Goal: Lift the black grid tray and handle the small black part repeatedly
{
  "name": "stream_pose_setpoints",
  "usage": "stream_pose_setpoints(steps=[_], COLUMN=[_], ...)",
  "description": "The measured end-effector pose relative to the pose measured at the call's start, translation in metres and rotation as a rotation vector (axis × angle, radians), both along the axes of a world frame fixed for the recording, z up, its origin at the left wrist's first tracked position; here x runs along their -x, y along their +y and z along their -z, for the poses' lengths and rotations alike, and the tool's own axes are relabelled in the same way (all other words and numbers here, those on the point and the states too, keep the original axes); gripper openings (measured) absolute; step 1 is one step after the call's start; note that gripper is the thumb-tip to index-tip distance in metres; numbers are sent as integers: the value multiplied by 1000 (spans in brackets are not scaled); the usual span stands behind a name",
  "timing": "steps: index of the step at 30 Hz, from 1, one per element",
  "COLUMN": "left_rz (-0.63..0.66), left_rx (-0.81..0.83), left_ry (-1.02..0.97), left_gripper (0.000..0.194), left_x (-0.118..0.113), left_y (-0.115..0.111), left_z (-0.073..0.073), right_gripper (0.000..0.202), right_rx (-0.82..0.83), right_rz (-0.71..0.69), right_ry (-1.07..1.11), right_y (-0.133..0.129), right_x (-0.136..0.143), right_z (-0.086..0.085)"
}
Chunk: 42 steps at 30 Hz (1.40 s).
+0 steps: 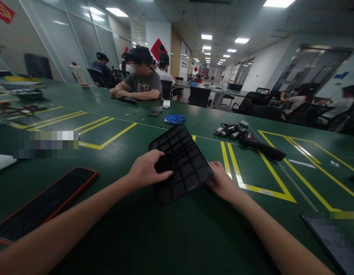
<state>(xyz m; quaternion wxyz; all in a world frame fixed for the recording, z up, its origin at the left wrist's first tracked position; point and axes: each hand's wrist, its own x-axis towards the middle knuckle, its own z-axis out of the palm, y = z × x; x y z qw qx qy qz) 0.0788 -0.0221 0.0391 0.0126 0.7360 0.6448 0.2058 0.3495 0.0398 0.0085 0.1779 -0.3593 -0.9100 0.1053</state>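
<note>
Green tabletop [114, 160] with yellow lines carries a black compartment tray [182, 162], tilted up at its far end. Left hand [147, 170] grasps the tray's near left part, fingers curled over it; right hand [222, 183] grips its right edge. A phone [45, 204] lies to the left.

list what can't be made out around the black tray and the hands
Head view:
- Black tray: near-left cells hidden under the left hand.
- Right hand: fingertips hidden behind the tray's edge.
- Small parts beyond: too small to identify.
- Phone: cut off by the left edge.
</note>
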Motion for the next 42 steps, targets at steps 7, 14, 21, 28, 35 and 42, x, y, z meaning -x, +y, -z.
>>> stream_pose_setpoints(steps=[7,14,21,28,35,42], left_rz=[-386,-377,95,352,348,813], left_rx=[256,207,-30,146,73,361], left_ry=[206,195,-70,35,28,-70], left_gripper=[64,62,45,54,41,55], left_x=[75,86,-5,-40,-42,-81], left_y=[67,73,28,14,1,-72], left_z=[-8,-3,4,46,30,3], right_gripper=[46,51,54,55,49,47], right_rx=[-42,-190,-194,-5,-294,-221], right_rz=[484,534,237,-57,288,454], right_ry=[-94,-186,-71,-184,-138,-282], right_y=[50,48,-9,-51,3,38], right_x=[-52,-50,9,35,-9,-48], right_z=[15,15,-2,10,-3,19])
